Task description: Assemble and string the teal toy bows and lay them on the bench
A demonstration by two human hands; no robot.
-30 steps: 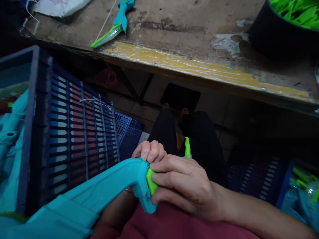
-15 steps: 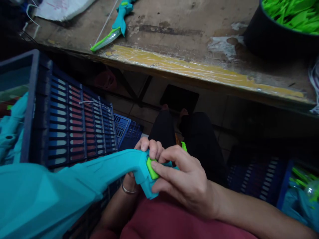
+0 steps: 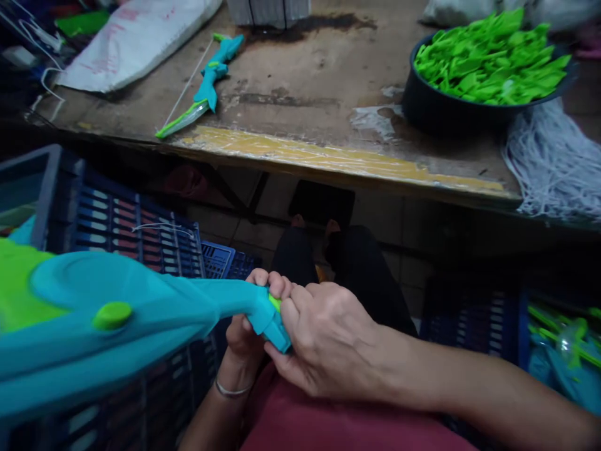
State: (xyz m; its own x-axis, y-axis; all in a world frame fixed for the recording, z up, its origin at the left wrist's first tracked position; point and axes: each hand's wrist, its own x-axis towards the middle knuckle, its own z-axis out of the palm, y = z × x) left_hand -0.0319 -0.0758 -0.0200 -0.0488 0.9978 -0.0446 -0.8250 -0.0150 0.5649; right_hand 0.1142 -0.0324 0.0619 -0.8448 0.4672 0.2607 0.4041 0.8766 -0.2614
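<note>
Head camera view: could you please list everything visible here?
toy bow part: one, teal-green, over the lap
green tip: one, green, at its end, between fingers
finished toy bow: one, teal-green, table left
table: one, brown, ahead
tub: one, black, table right, holding green pieces
string bundle: one, white, table right
sack: one, white, table's far left
left crate: one, blue, beside lap
right crate: one, blue, beside lap
left hand: one, gripping part's end
right hand: one, closed on green tip
</note>
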